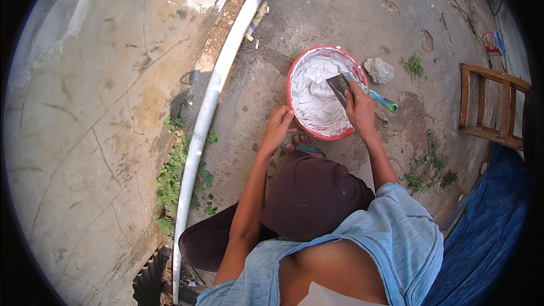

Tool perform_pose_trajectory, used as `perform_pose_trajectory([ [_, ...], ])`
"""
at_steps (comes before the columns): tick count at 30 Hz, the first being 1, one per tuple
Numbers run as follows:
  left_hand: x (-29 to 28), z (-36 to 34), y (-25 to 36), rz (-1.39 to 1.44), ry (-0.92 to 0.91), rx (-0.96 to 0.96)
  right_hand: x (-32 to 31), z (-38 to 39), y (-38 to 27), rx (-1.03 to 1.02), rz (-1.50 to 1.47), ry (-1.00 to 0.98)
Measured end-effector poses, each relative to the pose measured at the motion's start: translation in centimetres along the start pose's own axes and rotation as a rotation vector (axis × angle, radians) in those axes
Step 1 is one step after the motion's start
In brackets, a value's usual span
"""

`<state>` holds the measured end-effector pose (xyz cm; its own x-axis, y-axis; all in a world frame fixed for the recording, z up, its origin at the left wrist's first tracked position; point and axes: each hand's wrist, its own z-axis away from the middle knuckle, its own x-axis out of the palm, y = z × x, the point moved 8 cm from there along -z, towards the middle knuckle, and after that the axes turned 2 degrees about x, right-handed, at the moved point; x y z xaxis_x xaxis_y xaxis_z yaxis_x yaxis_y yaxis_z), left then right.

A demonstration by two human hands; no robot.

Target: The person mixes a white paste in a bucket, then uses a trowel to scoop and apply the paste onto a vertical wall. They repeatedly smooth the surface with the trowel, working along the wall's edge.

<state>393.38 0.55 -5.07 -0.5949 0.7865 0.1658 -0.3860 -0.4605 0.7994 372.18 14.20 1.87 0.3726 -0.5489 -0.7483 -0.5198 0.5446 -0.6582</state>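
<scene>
A round red basin [290,73] stands on the ground in front of me, holding thick white paste [314,68] smeared up its inner wall. At the basin's near left edge, my left hand [277,128] grips the rim, thumb on top and some fingers below. My right hand [360,105] is closed on a putty knife [339,87], its dark, flat blade over the paste at the basin's right side. A blue and green handle [382,100] crosses the right rim beside that hand; whether it belongs to a second tool I cannot tell.
A grey rock [379,71] lies just right of the basin. A long white pipe [211,99] runs along the left, with green weeds [177,175] beside it. At the right are a wooden frame [501,105], a blue tarp [481,226] and a red and blue packet [493,43].
</scene>
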Motion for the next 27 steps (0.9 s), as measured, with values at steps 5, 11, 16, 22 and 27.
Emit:
perform_pose_trajectory([
  [5,0.0,0.2,0.6,-0.067,0.006,0.005,-0.3,-2.2,-2.6,-0.166,0.073,-0.045],
  [11,1.0,0.3,2.3,-0.069,-0.006,0.077,1.6,-4.6,-4.6,-0.367,0.236,-0.204],
  [16,2.0,0.0,2.4,0.051,-0.023,0.075,2.6,-4.2,-4.2,-0.435,0.229,-0.279],
  [22,2.8,-0.2,2.9,0.084,-0.023,0.089,3.1,-3.4,-4.0,-0.424,0.209,-0.368],
  [27,3.1,-0.2,2.7,0.068,-0.003,0.108,3.4,-2.0,-2.7,-0.317,0.104,-0.364],
])
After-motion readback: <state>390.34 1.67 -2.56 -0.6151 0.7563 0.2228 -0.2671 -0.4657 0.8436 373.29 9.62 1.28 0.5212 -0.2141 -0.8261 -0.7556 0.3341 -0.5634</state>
